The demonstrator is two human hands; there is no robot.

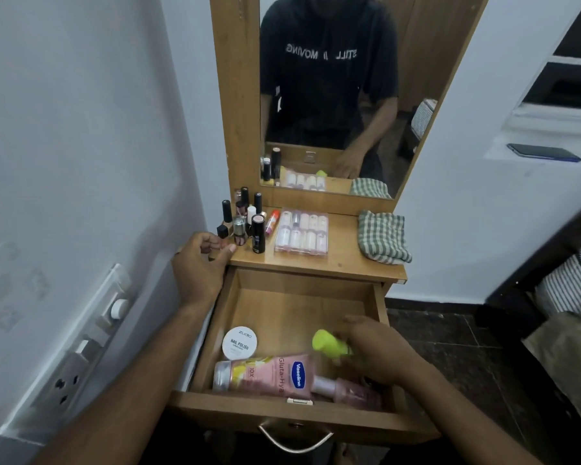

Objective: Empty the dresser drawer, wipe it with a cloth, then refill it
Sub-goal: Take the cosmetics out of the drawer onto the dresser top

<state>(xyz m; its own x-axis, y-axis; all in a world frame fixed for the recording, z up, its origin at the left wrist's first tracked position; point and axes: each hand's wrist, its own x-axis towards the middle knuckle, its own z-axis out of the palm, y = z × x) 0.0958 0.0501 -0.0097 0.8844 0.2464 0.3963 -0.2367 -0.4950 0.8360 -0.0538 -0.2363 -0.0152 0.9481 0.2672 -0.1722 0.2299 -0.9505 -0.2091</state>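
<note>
Your hands at the open drawer [235,297], part emptied.

Your right hand [376,350] is inside, fingers closed on a yellow-green bottle [329,344]; a nail-polish tub [239,342] and a Vaseline tube [265,374] lie near the front. Your left hand [198,263] rests at the dresser top's [342,260] corner, fingers loosely curled by the small bottles [245,216]. The cloth [383,236] lies folded at the right.

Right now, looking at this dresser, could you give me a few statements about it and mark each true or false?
1. The drawer is open. True.
2. The checked cloth lies inside the drawer. False: it sits on the dresser top.
3. The right hand grips a yellow-green bottle. True.
4. The drawer is already emptied. False: the pink Vaseline tube and a white nail polish remover tub lie inside.
</note>
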